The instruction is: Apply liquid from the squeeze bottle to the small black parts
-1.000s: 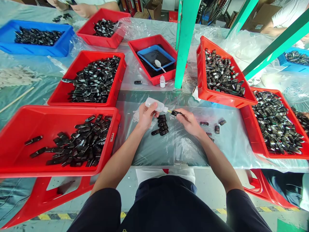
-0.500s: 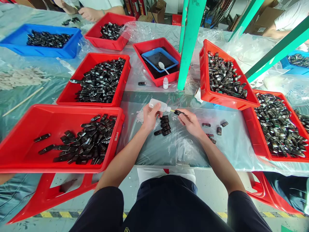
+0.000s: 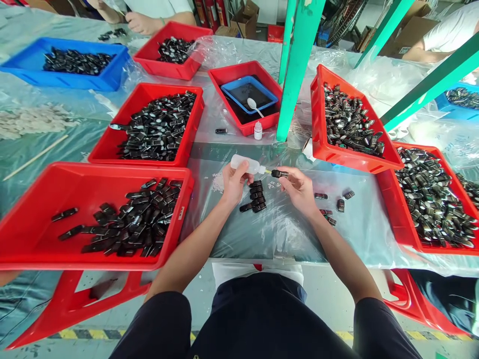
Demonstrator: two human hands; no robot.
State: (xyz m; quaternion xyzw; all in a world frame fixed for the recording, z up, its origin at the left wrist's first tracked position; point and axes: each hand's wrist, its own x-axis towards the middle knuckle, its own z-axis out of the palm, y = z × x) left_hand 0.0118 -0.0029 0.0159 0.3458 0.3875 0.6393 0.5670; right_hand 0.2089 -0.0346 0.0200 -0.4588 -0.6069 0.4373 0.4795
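My left hand is closed around a white squeeze bottle, which lies sideways with its thin tip pointing right. The tip meets the left end of a small black part. That part is pinched in the fingers of my right hand. Below the bottle, several black parts lie in a short stack-like row on the plastic-covered table. Tiny white pieces are scattered just left of my left hand, and a few more lie between the hands.
Red bins of black parts stand left, with others at the right. A green post rises beyond my hands, near a small bottle and a red bin holding a blue tray. Loose black parts lie right. Another person's hand shows at the back.
The black part in my right hand has turned slightly and sits more level, and my right fingers have shifted around it. My left hand keeps its hold on the bottle.
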